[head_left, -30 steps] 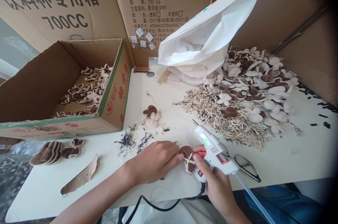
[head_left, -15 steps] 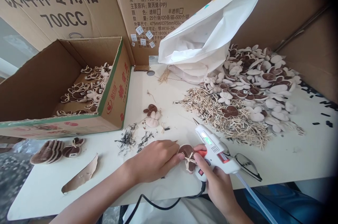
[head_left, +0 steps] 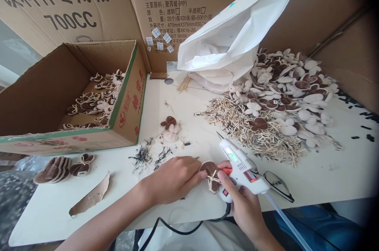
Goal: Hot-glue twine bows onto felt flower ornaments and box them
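Note:
Between my hands, near the table's front edge, is a brown plush piece with rounded lobes (head_left: 210, 167) and a cream cord bow (head_left: 212, 178) across its middle. My left hand (head_left: 180, 178) grips its left side, thumb beside the bow. A white glue gun (head_left: 241, 166) with a lit green light rests in my right hand (head_left: 241, 199), its nozzle pointing up and away. The right thumb and a fingertip also press the right side of the plush piece. Loose plush pieces, one brown (head_left: 168, 122) and one pale (head_left: 171, 134), lie beyond my left hand.
At left stands an open carton (head_left: 127, 101) holding bowed pieces. A heap of cords (head_left: 260, 136) and a pile of plush pieces (head_left: 290, 81) spread on the right, below a white bag (head_left: 225, 42). Glasses (head_left: 278, 186) lie beside the glue gun; its black cable (head_left: 177, 230) hangs over the edge.
Both hands, the plush piece and the glue gun keep practically the same place and hold. Only the camera view shifts very slightly.

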`<action>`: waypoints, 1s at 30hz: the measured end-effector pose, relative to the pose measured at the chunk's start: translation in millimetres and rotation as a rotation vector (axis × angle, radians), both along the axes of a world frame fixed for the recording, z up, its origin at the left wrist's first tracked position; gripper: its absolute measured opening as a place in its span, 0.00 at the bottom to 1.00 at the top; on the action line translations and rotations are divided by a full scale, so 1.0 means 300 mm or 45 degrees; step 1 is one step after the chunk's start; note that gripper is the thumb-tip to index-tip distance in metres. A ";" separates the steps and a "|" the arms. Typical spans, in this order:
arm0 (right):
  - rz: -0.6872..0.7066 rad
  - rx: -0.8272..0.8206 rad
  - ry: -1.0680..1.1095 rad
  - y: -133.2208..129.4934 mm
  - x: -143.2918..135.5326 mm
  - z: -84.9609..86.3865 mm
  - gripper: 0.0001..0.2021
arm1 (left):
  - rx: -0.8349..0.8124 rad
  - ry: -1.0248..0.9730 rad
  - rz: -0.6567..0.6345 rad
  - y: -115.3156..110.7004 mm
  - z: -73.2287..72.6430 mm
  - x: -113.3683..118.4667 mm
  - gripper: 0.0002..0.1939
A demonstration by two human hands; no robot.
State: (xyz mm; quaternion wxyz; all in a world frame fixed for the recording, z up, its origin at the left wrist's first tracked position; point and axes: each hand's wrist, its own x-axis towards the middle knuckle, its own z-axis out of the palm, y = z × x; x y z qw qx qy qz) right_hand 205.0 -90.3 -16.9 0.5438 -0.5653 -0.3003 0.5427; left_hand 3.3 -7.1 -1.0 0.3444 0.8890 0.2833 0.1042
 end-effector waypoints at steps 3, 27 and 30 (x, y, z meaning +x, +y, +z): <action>0.016 -0.005 0.010 0.001 0.003 -0.001 0.17 | -0.002 -0.009 -0.003 -0.001 -0.002 0.000 0.22; -0.023 0.018 -0.045 0.001 0.009 -0.017 0.17 | 0.056 -0.027 0.006 0.000 -0.018 0.002 0.24; -0.005 0.020 -0.022 0.000 0.010 -0.017 0.16 | 0.044 -0.033 0.014 0.000 -0.021 0.001 0.25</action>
